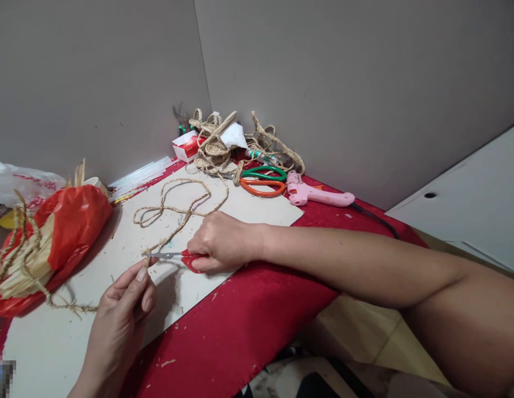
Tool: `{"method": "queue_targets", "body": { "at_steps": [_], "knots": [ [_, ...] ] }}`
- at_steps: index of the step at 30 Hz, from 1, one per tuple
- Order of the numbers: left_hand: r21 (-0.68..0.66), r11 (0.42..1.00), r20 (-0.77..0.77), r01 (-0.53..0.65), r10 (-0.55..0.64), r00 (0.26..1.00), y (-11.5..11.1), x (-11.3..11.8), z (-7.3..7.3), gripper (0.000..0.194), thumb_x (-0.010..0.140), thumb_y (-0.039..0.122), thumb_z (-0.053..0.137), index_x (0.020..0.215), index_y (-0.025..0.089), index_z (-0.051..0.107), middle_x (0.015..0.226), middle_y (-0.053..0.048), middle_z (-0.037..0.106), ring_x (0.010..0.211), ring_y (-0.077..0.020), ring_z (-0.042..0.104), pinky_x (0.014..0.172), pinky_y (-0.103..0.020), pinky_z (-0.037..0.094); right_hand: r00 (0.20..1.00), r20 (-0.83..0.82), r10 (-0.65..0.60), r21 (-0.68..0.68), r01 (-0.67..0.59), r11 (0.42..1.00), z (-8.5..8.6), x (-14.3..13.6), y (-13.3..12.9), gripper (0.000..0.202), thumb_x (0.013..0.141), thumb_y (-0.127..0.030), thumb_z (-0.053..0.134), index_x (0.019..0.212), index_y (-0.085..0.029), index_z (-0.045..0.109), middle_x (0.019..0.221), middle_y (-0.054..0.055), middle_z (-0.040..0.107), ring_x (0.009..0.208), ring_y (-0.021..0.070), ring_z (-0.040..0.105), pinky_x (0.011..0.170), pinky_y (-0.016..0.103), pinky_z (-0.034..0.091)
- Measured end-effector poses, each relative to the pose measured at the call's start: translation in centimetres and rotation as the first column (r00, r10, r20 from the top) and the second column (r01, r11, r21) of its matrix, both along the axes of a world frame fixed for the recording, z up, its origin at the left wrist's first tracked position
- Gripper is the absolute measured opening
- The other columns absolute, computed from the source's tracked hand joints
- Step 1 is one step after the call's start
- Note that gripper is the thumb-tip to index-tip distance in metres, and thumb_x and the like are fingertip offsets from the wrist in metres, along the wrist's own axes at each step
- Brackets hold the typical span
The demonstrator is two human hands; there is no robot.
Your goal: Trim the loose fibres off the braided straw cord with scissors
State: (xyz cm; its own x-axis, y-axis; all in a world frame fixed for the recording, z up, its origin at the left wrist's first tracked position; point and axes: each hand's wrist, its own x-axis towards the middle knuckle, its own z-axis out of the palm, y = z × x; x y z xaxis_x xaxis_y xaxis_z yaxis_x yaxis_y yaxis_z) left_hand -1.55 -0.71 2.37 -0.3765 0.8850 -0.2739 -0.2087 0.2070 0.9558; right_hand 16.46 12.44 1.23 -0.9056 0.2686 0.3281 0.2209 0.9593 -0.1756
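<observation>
My left hand (126,301) pinches a thin braided straw cord (185,220) between thumb and fingers near the front of the white board (234,243). In my right hand (221,243) are small scissors (190,260) with red handles, my fingers closed around them. Their blades point left and meet the cord just above my left fingertips; whether they are fully closed I cannot tell. Beyond my hands the cord runs in loose loops across the board. Another stretch of braided cord (68,305) goes from behind my left hand to a red plastic bag (85,215).
Pale straw strips (31,271) stick out of the bag. At the back corner lie a heap of braided cord (215,146), a red-and-white box (187,146), scissors with green and orange handles (263,188) and a pink glue gun (319,194). Clear sticks (143,176) lie along the left wall.
</observation>
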Motion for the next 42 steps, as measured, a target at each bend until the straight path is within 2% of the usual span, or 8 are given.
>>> {"method": "queue_targets", "body": {
  "at_steps": [4,8,12,19,23,28,33,42],
  "knots": [
    [0.013,1.0,-0.015,-0.014,0.014,1.0,-0.1,0.0,0.1,0.038,0.072,0.035,0.074,0.105,0.018,0.068,0.045,0.007,0.039,0.042,-0.0054,0.025,0.04,-0.017,0.019,0.995,-0.092,-0.048,-0.024,0.046,0.999,0.1,0.2,0.0,0.034,0.082,-0.043,0.046,0.065,-0.018,0.062,0.06,0.0,0.063,0.054,0.0099,0.046,0.053,0.026,0.018],
    [0.024,1.0,-0.018,-0.016,0.016,1.0,-0.2,0.0,0.0,0.033,0.071,0.033,0.075,0.1,0.019,0.069,0.044,0.006,0.04,0.043,-0.0064,0.029,0.041,-0.018,0.021,0.991,-0.064,-0.116,-0.062,0.112,0.992,0.3,0.3,-0.2,0.034,0.076,-0.049,0.052,0.069,-0.018,0.062,0.061,0.001,0.064,0.055,0.0109,0.049,0.052,0.025,0.018],
    [0.017,1.0,-0.058,-0.015,0.016,0.998,-0.3,0.1,-0.3,0.027,0.072,0.034,0.075,0.095,0.021,0.069,0.044,0.006,0.042,0.044,-0.0069,0.032,0.042,-0.018,0.023,0.994,-0.046,-0.096,-0.021,0.095,0.995,0.3,0.3,-0.4,0.037,0.076,-0.052,0.05,0.073,-0.018,0.063,0.066,0.003,0.067,0.057,0.0127,0.053,0.053,0.026,0.019],
    [0.006,1.0,-0.332,-0.018,0.019,0.943,-0.9,-0.8,-1.4,0.038,0.076,0.039,0.071,0.109,0.022,0.067,0.05,0.005,0.048,0.048,-0.0077,0.035,0.043,-0.019,0.024,0.993,0.087,-0.082,0.099,0.073,0.992,0.7,0.1,-1.3,0.04,0.081,-0.049,0.047,0.078,-0.015,0.067,0.07,0.008,0.07,0.06,0.0172,0.059,0.053,0.028,0.019],
    [-0.001,0.999,-0.33,-0.05,0.047,0.943,-0.9,-0.9,-1.4,0.037,0.074,0.039,0.072,0.106,0.022,0.069,0.051,0.005,0.048,0.05,-0.0082,0.038,0.044,-0.018,0.025,0.983,0.168,-0.074,0.084,0.061,0.995,1.1,0.2,-1.3,0.034,0.086,-0.041,0.046,0.079,-0.016,0.068,0.07,0.007,0.07,0.061,0.016,0.058,0.053,0.028,0.017],
    [0.031,0.997,-0.34,-0.073,0.079,0.937,-0.9,-0.6,-1.0,0.04,0.074,0.04,0.071,0.111,0.023,0.068,0.052,0.005,0.047,0.052,-0.0087,0.038,0.046,-0.017,0.029,0.994,0.08,-0.077,0.026,0.075,0.997,0.9,0.3,-0.8,0.031,0.088,-0.038,0.044,0.079,-0.018,0.068,0.072,0.003,0.07,0.059,0.0125,0.055,0.052,0.028,0.017],
    [0.04,0.995,-0.42,-0.095,0.103,0.902,-0.9,-0.7,-1.0,0.039,0.074,0.042,0.071,0.108,0.024,0.067,0.052,0.005,0.049,0.05,-0.0092,0.038,0.045,-0.018,0.029,0.992,0.066,-0.105,0.036,0.103,0.994,0.7,0.4,-1.0,0.038,0.082,-0.049,0.047,0.074,-0.017,0.066,0.067,0.006,0.069,0.056,0.0136,0.054,0.052,0.027,0.016],
    [0.041,0.993,-0.613,-0.112,0.113,0.782,-1.0,0.7,-0.2,0.03,0.073,0.046,0.069,0.092,0.022,0.068,0.051,0.004,0.048,0.051,-0.0109,0.039,0.047,-0.021,0.029,0.99,0.111,-0.092,0.109,0.08,0.991,1.0,0.4,-1.6,0.04,0.083,-0.048,0.047,0.079,-0.014,0.068,0.07,0.009,0.069,0.064,0.0208,0.063,0.053,0.028,0.021]
  ]
}}
